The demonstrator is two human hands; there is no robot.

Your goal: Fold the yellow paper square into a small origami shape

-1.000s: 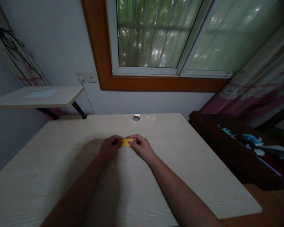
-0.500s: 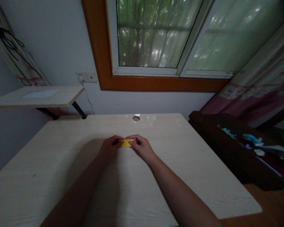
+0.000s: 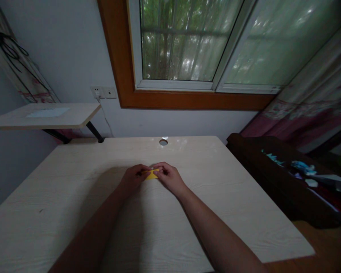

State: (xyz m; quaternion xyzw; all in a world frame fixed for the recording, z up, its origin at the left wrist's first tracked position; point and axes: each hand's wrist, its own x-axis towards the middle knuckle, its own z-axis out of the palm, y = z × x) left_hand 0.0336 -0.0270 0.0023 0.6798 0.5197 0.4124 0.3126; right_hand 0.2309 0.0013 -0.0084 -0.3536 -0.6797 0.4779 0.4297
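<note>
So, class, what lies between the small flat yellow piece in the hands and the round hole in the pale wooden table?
Nothing: the head view shows only bare pale wooden table between the small flat yellow piece and the round hole.

Table (image 3: 74, 197): pale wood grain, round cable hole (image 3: 163, 142) near far edge. Resting on it: left hand (image 3: 132, 178), right hand (image 3: 171, 178), yellow paper (image 3: 151, 174) between them.

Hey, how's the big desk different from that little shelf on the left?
The desk is larger and lower than the shelf. The desk has a round hole near its back edge; the shelf shows none. On the desk, the left hand and right hand pinch a yellow paper; on the shelf lies a pale sheet. Both are pale wood.
</note>
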